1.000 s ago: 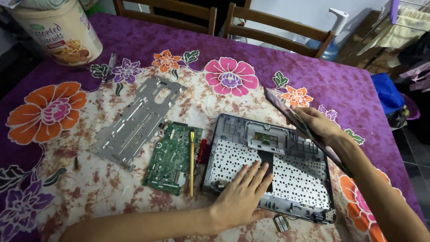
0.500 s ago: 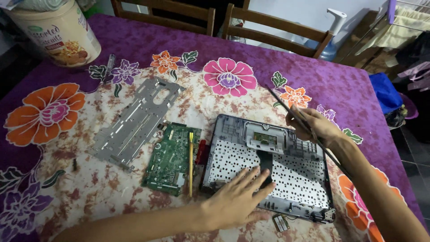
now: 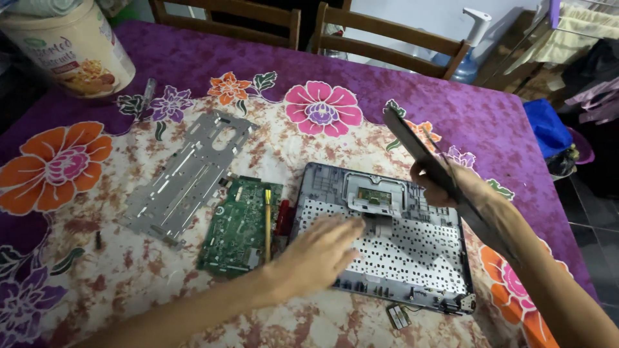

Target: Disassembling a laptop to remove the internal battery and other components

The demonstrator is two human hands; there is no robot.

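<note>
- Gripped in the right hand, a dark flat panel was held edge-on above the laptop's inner frame, on its right side.
- Its long axis was seen slanting from upper left down along the right forearm.
- Spread open and empty, the left hand was hovering at the frame's left half, beside the green circuit board.

Round cream biscuit tub with green and orange label, far left table corner.
</note>
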